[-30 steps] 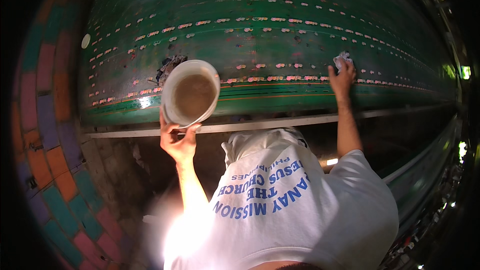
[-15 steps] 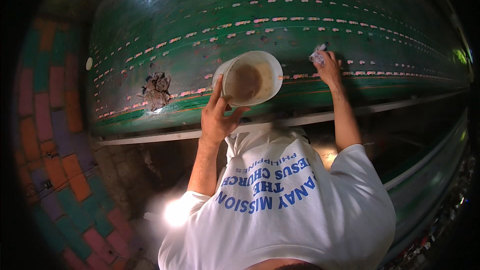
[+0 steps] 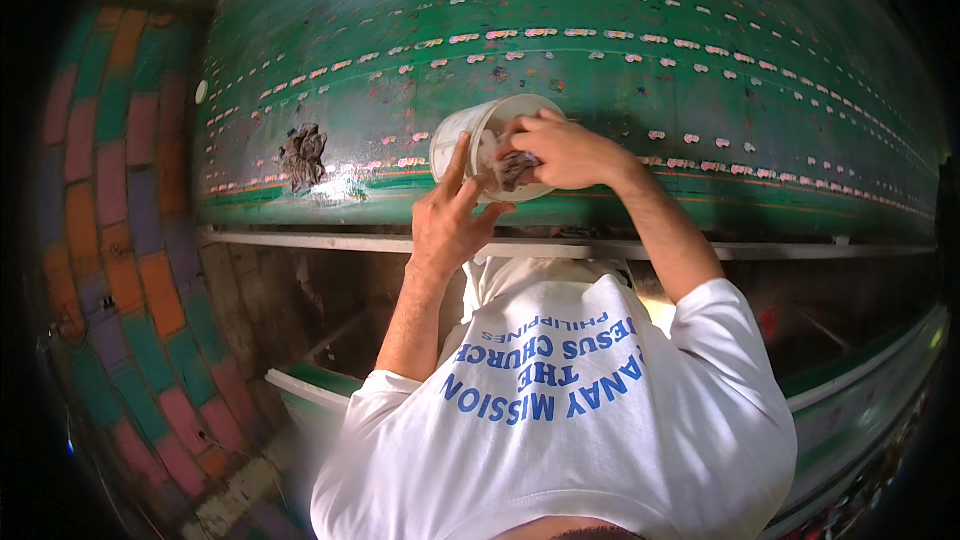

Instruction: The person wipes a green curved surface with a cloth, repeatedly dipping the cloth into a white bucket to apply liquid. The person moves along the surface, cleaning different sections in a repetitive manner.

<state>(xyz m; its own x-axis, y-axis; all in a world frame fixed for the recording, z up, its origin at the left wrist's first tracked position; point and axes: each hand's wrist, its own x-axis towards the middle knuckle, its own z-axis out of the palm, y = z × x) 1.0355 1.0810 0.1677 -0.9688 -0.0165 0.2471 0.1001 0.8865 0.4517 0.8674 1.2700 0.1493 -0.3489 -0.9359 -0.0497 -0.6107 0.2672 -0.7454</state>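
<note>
White bucket (image 3: 462,128), tilted over the green table (image 3: 600,85), is gripped by the fingers of the left hand (image 3: 447,228), and crumpled cloth (image 3: 515,170) is held inside by the right hand (image 3: 568,153), fingertips partly hidden, contents mostly obscured.

The person's right grip (image 3: 572,154), earlier out on the green tabletop (image 3: 600,90) with a rag (image 3: 516,169), now dips that rag inside the bucket (image 3: 457,143). The left grip (image 3: 449,224) has shifted the bucket rightward, away from the dark cloth (image 3: 304,156).
</note>
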